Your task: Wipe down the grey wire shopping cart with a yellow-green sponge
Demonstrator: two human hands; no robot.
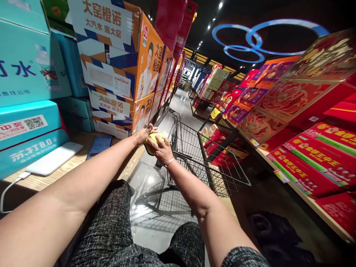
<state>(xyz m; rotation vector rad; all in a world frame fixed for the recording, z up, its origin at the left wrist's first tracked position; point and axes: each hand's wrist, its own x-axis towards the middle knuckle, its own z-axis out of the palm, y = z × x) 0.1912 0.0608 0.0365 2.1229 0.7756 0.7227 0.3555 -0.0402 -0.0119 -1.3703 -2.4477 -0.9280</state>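
A crumpled yellow cloth (154, 138) is bunched between my two hands, over the near end of a black wire shopping cart (191, 141). My right hand (161, 149) presses on the cloth from above with its fingers curled round it. On the cloth's far left side, my left hand (143, 135) is closed against it with the thumb on top; most of its fingers are hidden. Something dark shows just under the cloth, and I cannot make out what it is.
Stacked orange-and-white drink cartons (111, 81) and turquoise boxes (25, 74) stand on the left. On the wooden shelf there lie a white power bank with a cable (55, 158) and a phone (99, 144). Red gift boxes (306, 159) fill the right-hand shelf. A tiled aisle (178, 98) runs ahead.
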